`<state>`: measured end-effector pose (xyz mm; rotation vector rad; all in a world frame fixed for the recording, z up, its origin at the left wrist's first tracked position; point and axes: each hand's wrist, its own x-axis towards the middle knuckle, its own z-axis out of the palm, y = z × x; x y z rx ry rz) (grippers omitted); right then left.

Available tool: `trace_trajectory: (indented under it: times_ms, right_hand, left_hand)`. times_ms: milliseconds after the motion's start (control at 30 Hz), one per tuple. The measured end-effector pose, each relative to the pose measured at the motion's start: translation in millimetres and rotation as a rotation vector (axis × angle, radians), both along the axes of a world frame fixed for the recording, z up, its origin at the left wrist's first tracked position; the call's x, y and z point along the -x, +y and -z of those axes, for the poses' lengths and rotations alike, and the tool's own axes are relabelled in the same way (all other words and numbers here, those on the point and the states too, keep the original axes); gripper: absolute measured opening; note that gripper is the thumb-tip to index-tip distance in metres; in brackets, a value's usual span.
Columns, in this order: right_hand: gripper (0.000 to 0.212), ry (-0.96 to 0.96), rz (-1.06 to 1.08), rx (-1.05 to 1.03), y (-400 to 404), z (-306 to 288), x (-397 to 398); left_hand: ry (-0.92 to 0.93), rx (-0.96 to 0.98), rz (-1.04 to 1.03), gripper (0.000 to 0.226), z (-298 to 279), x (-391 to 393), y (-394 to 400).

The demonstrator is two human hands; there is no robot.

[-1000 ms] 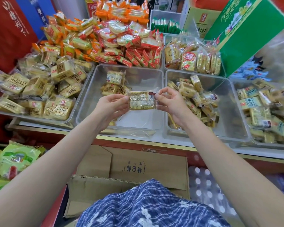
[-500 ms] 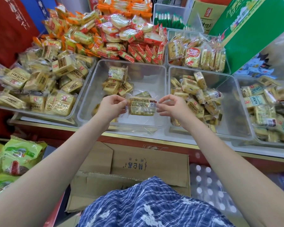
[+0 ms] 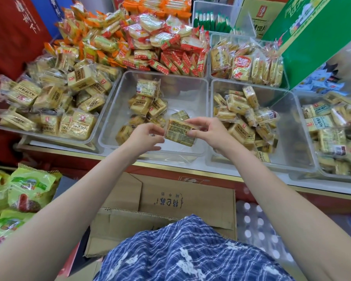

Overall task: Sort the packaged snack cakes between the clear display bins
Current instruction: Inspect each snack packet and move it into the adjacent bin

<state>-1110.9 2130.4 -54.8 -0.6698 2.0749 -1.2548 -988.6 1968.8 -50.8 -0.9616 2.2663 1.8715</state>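
Over middle bin, both hands — snack cake

Both hands forward, fingers pinched

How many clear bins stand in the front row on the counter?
4. The left bin is full of cakes; the middle bin, under the hands, holds few; the next bin is partly filled; the far right bin is cut off by the frame. More may be hidden.

Middle bin between left bin, right bin.
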Motion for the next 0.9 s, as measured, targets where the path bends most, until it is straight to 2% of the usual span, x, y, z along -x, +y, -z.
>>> trace_trajectory:
  times_ms: [67, 167, 233, 333, 400, 500, 567, 667, 833, 900]
  right_hand:
    - [0.033, 0.002, 0.03, 0.028, 0.9, 1.9, -1.0]
    - [0.034, -0.038, 0.042, 0.03, 3.6, -0.7, 3.6]
    - [0.03, -0.081, 0.024, 0.029, 3.8, -4.2, 7.4]
    - [0.028, -0.092, 0.102, 0.082, 2.4, -9.7, 6.2]
    - [0.032, -0.084, 0.176, 0.124, 2.7, -11.3, 2.3]
    - [0.035, -0.139, 0.111, 0.172, 7.8, -11.6, -3.1]
    - [0.035, -0.095, 0.046, 0.127, 11.2, -10.3, -4.5]
    - [0.03, 0.07, 0.096, 0.097, 11.6, -8.0, -1.8]
    - [0.018, 0.058, 0.152, 0.144, 18.2, -12.4, 1.2]
    - [0.022, 0.065, 0.264, 0.147, 25.3, -11.3, 6.0]
  left_hand:
    - [0.036, -0.111, -0.04, 0.013, 3.2, -3.0, 4.6]
    - [0.076, -0.005, -0.028, 0.019, 1.7, -2.3, 3.8]
    - [0.103, 0.058, -0.044, 0.014, -3.6, 0.0, 1.1]
    - [0.141, 0.08, -0.046, 0.004, -9.7, 3.4, 1.1]
    - [0.155, 0.091, -0.075, 0.009, -9.1, 4.5, 1.0]
    - [0.174, 0.025, -0.164, 0.011, -7.9, 5.0, -0.6]
    - [0.177, -0.017, -0.191, 0.012, -7.2, 5.3, -0.1]
    - [0.175, -0.022, -0.201, 0.011, -8.0, 6.9, 5.1]
    - [0.16, -0.023, -0.217, 0.009, -12.4, 17.0, 14.1]
    - [0.142, -0.055, -0.185, 0.008, -13.7, 20.7, 14.2]
